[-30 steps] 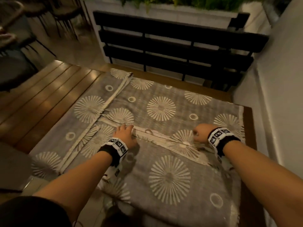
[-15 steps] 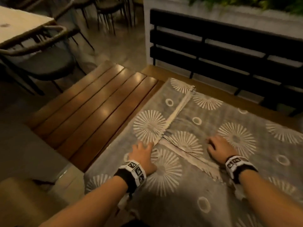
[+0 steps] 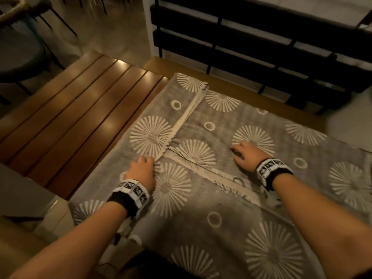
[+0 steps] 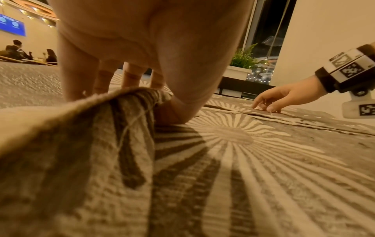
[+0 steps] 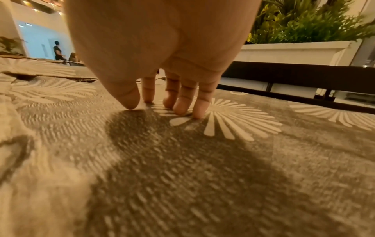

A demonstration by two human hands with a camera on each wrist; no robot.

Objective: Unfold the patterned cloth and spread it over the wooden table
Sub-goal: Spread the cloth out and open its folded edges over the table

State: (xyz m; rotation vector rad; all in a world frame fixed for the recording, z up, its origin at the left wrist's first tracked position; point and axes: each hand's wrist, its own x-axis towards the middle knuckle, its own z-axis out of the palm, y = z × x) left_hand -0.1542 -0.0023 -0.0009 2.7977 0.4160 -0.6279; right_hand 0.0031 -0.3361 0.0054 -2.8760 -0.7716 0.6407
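Note:
A grey patterned cloth (image 3: pixel 211 109) with white sunbursts lies partly folded on the right part of the wooden slat table (image 3: pixel 80 121); pale hems cross near its middle. My left hand (image 3: pixel 145 161) sits where the hems meet. In the left wrist view the left hand (image 4: pixel 150 97) pinches a raised fold of cloth (image 4: pixel 91 128), thumb under it and fingers behind. My right hand (image 3: pixel 239 152) is further right, past the hem. The right wrist view shows the right hand (image 5: pixel 162 104) with bent fingers and thumb tip resting on the flat cloth (image 5: pixel 202 160), nothing lifted.
Bare slats lie left of the cloth. A black slatted bench back (image 3: pixel 261 47) runs along the far side, with a white planter (image 5: pixel 294 51) of greenery behind it. A dark chair (image 3: pixel 20 47) stands at the far left, a beige seat (image 3: pixel 22 194) at the near left.
Both hands have slid left along the cloth. The left hand now pinches a fold at the hem junction; the right hand has left the hem and rests on the upper layer. My view turned left.

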